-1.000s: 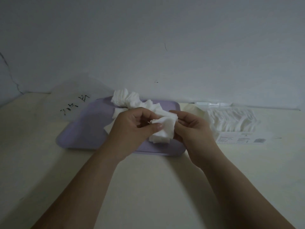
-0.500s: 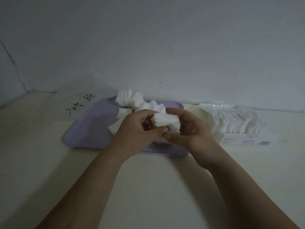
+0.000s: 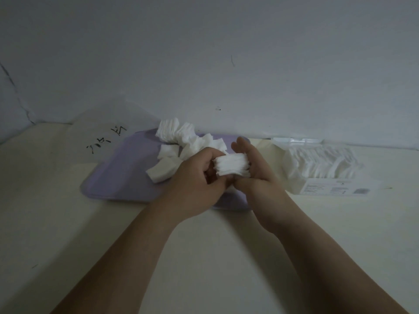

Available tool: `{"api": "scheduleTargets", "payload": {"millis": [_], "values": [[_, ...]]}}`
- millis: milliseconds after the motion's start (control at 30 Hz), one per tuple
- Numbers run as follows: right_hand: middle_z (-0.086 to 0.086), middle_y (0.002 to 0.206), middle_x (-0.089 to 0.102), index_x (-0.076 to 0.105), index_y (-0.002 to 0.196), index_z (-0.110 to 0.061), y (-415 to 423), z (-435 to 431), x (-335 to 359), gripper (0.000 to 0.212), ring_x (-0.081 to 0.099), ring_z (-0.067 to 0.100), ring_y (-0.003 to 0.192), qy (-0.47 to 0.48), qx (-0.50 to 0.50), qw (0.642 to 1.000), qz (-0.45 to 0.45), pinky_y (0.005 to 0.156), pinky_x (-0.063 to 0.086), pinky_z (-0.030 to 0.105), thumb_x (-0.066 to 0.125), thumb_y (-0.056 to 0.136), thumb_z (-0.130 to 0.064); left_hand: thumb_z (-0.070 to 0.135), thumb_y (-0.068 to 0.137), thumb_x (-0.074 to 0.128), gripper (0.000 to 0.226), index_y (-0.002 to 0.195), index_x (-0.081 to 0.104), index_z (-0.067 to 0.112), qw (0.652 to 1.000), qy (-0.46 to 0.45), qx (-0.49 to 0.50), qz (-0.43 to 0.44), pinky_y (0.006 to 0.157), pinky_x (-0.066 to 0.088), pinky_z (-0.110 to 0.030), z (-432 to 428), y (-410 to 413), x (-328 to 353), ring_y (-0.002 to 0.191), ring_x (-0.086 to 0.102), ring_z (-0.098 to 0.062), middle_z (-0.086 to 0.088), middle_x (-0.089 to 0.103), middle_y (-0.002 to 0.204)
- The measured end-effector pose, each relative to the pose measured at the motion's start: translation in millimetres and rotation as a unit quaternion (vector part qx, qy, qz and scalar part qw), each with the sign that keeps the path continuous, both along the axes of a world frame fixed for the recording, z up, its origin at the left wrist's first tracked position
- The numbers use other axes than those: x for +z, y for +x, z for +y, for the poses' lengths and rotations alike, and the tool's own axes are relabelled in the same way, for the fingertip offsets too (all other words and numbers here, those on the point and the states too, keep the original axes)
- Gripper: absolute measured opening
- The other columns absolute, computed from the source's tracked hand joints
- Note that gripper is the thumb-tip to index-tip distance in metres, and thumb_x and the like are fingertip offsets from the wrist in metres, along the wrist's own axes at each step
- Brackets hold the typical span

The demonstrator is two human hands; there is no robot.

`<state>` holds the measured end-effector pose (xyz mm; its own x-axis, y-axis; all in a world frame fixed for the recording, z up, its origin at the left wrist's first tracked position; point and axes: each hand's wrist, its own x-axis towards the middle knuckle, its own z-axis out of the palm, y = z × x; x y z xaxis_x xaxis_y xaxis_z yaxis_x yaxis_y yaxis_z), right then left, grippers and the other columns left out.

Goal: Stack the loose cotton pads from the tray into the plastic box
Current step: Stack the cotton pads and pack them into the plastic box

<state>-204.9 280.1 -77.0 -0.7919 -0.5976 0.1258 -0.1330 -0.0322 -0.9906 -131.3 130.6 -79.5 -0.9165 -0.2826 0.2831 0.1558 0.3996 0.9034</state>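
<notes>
A small stack of white cotton pads [image 3: 232, 166] is squeezed edge-up between my two hands, above the front right part of the lilac tray [image 3: 118, 177]. My left hand [image 3: 199, 182] has its fingers curled round the stack's left side. On the other side my right hand [image 3: 256, 175] presses a flat palm with straight fingers against the stack. More loose cotton pads [image 3: 179, 137] lie heaped on the tray's far part, one [image 3: 159, 171] near my left hand. The clear plastic box [image 3: 322, 164] at the right holds a row of pads.
A translucent bag with black handwriting [image 3: 106, 139] leans at the back left, behind the tray. The wall runs right behind the tray and the box. A white label [image 3: 335, 189] covers the box's front. Pale tabletop stretches in front.
The pads, held loosely fanned a second ago, are now squared into a tight stack. My right hand's fingers have straightened from a curled hold into a flat press.
</notes>
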Motion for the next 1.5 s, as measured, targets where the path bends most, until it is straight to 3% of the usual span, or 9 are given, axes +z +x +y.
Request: {"api": "scheduleTargets", "payload": {"millis": [167, 300, 433, 667, 867, 1033, 1167, 1267, 1500], "values": [[-0.004, 0.140, 0.061, 0.047, 0.148, -0.023, -4.2, 3.4, 1.7, 0.075, 0.064, 0.012, 0.124, -0.001, -0.014, 1.000, -0.001, 0.101, 0.055, 0.029, 0.061, 0.082, 0.008, 0.027, 0.092, 0.074, 0.017, 0.107, 0.066, 0.031, 0.999, -0.051, 0.014, 0.007, 0.083, 0.059, -0.051, -1.8, -3.8, -3.9, 0.087, 0.073, -0.018, 0.004, 0.077, 0.094], [0.006, 0.115, 0.077, 0.065, 0.129, -0.017, -9.7, 4.9, 3.2, 0.047, 0.073, 0.019, 0.104, 0.004, -0.078, 0.997, -0.007, 0.093, 0.057, 0.038, 0.072, 0.087, 0.001, 0.022, 0.089, 0.071, 0.025, 0.112, 0.066, 0.031, 0.998, -0.030, 0.046, 0.003, 0.067, 0.051, -0.033, -9.4, -6.0, -8.5, 0.069, 0.064, -0.011, 0.008, 0.069, 0.080], [0.003, 0.111, 0.074, 0.064, 0.130, -0.027, -16.2, 4.5, 1.6, 0.065, 0.072, 0.022, 0.101, 0.008, -0.209, 0.978, -0.005, 0.096, 0.059, 0.049, 0.073, 0.068, -0.042, 0.028, 0.091, 0.073, 0.009, 0.098, 0.067, 0.028, 0.970, -0.139, 0.189, -0.069, 0.066, 0.052, -0.031, -19.5, -3.7, -13.4, 0.066, 0.063, -0.007, 0.009, 0.067, 0.072], [0.003, 0.121, 0.069, 0.062, 0.127, -0.032, -25.2, 4.7, -13.2, 0.064, 0.071, 0.024, 0.108, 0.012, -0.225, 0.974, -0.034, 0.093, 0.060, 0.054, 0.069, 0.065, -0.047, 0.067, 0.070, 0.072, 0.052, 0.066, 0.058, 0.018, 0.937, -0.267, 0.186, -0.125, 0.059, 0.052, -0.039, -4.7, -15.2, -21.3, 0.062, 0.058, -0.016, 0.005, 0.059, 0.063], [0.004, 0.120, 0.069, 0.062, 0.129, -0.029, -28.2, 3.3, -17.4, 0.066, 0.072, 0.023, 0.104, 0.008, -0.229, 0.973, -0.035, 0.089, 0.063, 0.051, 0.071, 0.066, -0.046, 0.037, 0.072, 0.086, 0.029, 0.077, 0.060, 0.023, 0.978, -0.086, 0.165, -0.100, 0.062, 0.046, -0.030, -4.6, -16.1, -23.0, 0.062, 0.056, -0.010, 0.012, 0.062, 0.067], [0.003, 0.122, 0.066, 0.061, 0.131, -0.022, -31.0, 6.0, -19.7, 0.062, 0.071, 0.023, 0.106, -0.016, -0.209, 0.977, -0.034, 0.085, 0.064, 0.046, 0.076, 0.072, -0.037, 0.014, 0.085, 0.079, 0.017, 0.099, 0.073, 0.021, 0.988, 0.116, 0.101, -0.032, 0.066, 0.050, -0.033, -13.0, -5.2, -2.4, 0.072, 0.058, -0.013, -0.009, 0.073, 0.088], [0.012, 0.113, 0.075, 0.068, 0.123, -0.011, -37.5, 10.5, -19.2, 0.045, 0.074, 0.035, 0.104, -0.067, -0.129, 0.986, -0.080, 0.083, 0.063, 0.044, 0.083, 0.081, -0.003, 0.001, 0.089, 0.077, 0.032, 0.113, 0.072, 0.023, 0.986, 0.164, -0.005, -0.023, 0.061, 0.048, -0.022, -11.4, -1.6, 2.8, 0.074, 0.060, -0.008, -0.008, 0.076, 0.093], [0.024, 0.113, 0.076, 0.071, 0.120, -0.001, -35.5, 10.5, -15.0, 0.046, 0.069, 0.049, 0.113, -0.085, -0.055, 0.989, -0.105, 0.100, 0.056, 0.058, 0.083, 0.076, 0.005, -0.003, 0.084, 0.080, 0.030, 0.107, 0.068, 0.013, 0.983, 0.180, -0.002, -0.027, 0.060, 0.049, -0.017, -6.1, -3.1, 1.9, 0.068, 0.062, -0.005, -0.002, 0.077, 0.085], [0.021, 0.107, 0.078, 0.064, 0.119, 0.004, -32.2, 10.8, -13.2, 0.034, 0.073, 0.042, 0.108, -0.086, -0.037, 0.988, -0.121, 0.098, 0.056, 0.052, 0.071, 0.087, 0.012, 0.007, 0.088, 0.080, 0.018, 0.104, 0.073, 0.012, 0.987, 0.154, 0.036, -0.015, 0.071, 0.057, -0.028, -11.9, -4.6, -2.7, 0.087, 0.070, -0.015, -0.009, 0.080, 0.100]]}}
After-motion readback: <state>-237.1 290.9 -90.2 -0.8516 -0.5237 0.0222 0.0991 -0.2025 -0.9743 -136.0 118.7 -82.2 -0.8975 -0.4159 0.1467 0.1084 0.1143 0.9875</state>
